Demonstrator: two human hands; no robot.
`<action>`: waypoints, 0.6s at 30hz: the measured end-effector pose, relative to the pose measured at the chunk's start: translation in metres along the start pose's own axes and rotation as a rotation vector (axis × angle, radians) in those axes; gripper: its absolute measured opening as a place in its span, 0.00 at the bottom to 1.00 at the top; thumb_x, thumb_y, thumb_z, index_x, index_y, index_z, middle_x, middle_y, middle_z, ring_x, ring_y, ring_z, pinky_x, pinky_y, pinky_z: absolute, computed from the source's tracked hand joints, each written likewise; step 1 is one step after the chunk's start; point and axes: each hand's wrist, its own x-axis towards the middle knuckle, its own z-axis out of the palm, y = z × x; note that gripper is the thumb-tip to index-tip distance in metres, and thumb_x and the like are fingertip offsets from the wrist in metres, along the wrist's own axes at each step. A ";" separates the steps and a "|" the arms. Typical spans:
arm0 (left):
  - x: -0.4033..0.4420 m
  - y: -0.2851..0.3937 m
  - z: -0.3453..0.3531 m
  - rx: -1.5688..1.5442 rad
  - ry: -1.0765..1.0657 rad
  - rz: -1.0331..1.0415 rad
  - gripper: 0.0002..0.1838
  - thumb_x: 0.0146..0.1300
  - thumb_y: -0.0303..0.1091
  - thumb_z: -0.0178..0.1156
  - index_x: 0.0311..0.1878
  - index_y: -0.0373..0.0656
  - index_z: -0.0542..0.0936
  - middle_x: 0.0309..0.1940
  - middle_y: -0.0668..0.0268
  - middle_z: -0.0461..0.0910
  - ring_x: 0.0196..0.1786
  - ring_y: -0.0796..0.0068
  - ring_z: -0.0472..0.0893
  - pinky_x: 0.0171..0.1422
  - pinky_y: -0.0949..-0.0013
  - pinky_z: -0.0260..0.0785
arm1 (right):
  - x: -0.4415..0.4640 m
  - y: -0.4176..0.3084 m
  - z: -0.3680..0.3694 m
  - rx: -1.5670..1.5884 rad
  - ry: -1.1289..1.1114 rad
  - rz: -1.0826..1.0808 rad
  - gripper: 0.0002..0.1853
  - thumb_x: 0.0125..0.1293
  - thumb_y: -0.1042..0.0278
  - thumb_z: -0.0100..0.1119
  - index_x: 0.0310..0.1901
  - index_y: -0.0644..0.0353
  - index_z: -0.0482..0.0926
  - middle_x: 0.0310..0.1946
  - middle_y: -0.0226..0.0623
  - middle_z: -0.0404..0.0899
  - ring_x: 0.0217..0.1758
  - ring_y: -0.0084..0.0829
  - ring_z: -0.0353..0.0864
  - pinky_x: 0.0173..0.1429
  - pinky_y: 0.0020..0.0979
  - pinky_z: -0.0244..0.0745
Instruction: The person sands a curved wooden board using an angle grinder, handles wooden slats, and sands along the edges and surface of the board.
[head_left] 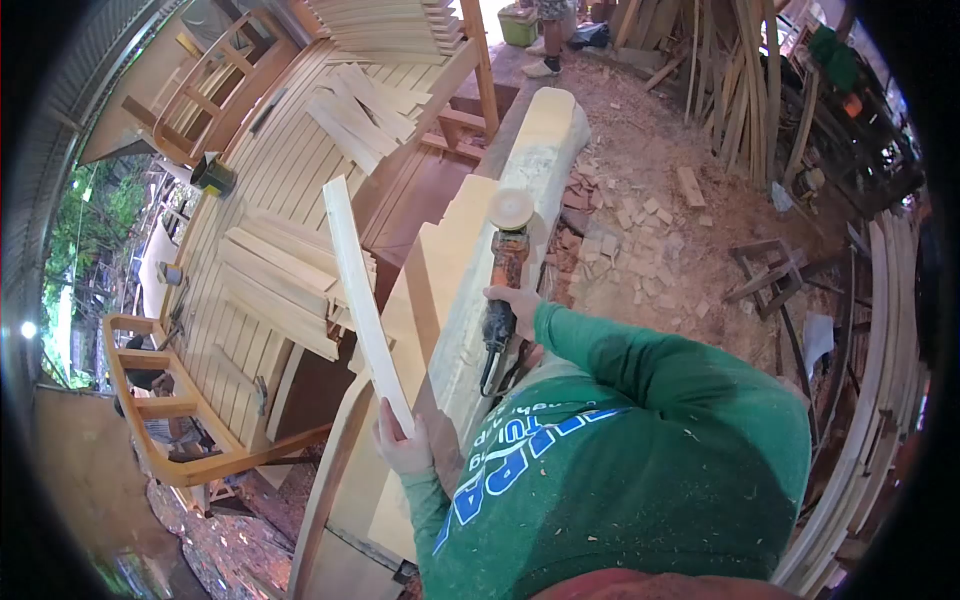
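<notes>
My left hand [404,442] is closed around the lower end of a long, pale wooden strip [362,290], which slants up and away from me. In my right hand [517,308] is an angle grinder [509,262], gripped by its body, with a round pale disc [511,209] at its far end. The grinder is over a long, thick whitish beam [545,135], its disc apart from the strip. Whether the disc touches the beam I cannot tell. A dark cord bends from the grinder's near end.
Left is a slatted wooden deck [210,310] with stacked boards [285,270] and a curved wooden frame [150,408]. Wood offcuts [640,240] litter the floor at right. Tall planks [745,90] lean behind them. A person's legs [550,45] show at the top.
</notes>
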 end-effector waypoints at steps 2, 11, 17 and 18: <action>0.003 0.003 0.003 -0.056 -0.006 -0.013 0.40 0.55 0.22 0.72 0.74 0.35 0.73 0.56 0.56 0.72 0.59 0.59 0.82 0.63 0.58 0.80 | -0.004 -0.002 0.006 -0.063 0.029 0.041 0.15 0.62 0.62 0.76 0.41 0.61 0.81 0.28 0.35 0.81 0.28 0.38 0.85 0.38 0.46 0.85; 0.007 0.006 0.001 -0.004 -0.011 0.097 0.39 0.53 0.22 0.73 0.72 0.34 0.75 0.59 0.52 0.76 0.63 0.57 0.81 0.66 0.56 0.78 | 0.044 -0.011 0.018 -0.102 0.054 -0.074 0.21 0.57 0.57 0.75 0.41 0.67 0.83 0.30 0.40 0.84 0.29 0.40 0.86 0.40 0.49 0.83; -0.005 0.008 -0.012 0.092 0.048 0.102 0.40 0.51 0.25 0.75 0.71 0.37 0.77 0.57 0.52 0.78 0.61 0.55 0.82 0.64 0.57 0.79 | 0.044 -0.001 0.007 -0.240 0.070 -0.003 0.16 0.63 0.54 0.72 0.39 0.60 0.82 0.27 0.37 0.83 0.26 0.39 0.85 0.35 0.48 0.85; -0.008 0.007 -0.013 0.101 0.062 0.102 0.40 0.51 0.25 0.75 0.71 0.37 0.77 0.57 0.52 0.79 0.60 0.56 0.82 0.63 0.58 0.79 | 0.049 0.003 0.005 -0.269 0.074 -0.036 0.18 0.63 0.52 0.72 0.39 0.60 0.82 0.28 0.37 0.83 0.27 0.38 0.85 0.35 0.47 0.85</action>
